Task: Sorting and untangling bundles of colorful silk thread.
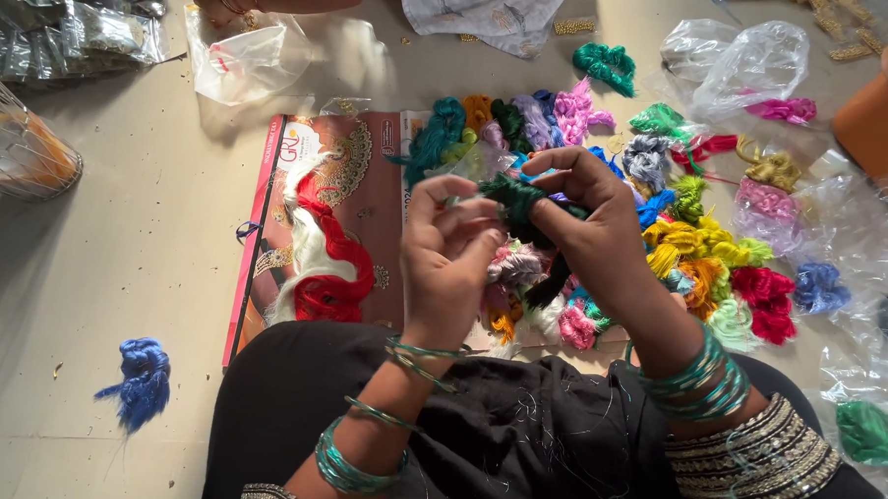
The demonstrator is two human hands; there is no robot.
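Landmark for all positions: the printed board [363, 198] lying flat on the pale floor [148, 240]. The left hand [447, 259] and right hand [586, 225] were raised together above the board's right portion, both closed in a pinch on one dark green thread bundle [513, 206] held between them; left fingertips gripped its left end, right fingers curled over its right side, and a dark strand hung down from it toward the near edge of the board. Both wrists carried teal bangles [699, 380]. On the board's left half lay a red and white thread skein [328, 263]. The far right part of the board and the floor just right of it were covered by a heap of many coloured thread bundles [700, 250], touching one another. A blue thread bundle [142, 380] lay alone on the floor, well apart to the left of the board's near corner. A teal bundle [605, 65] lay beyond the board's far right corner, near clear plastic bags [743, 67]. A wire basket [12, 146] stood far left of the board.
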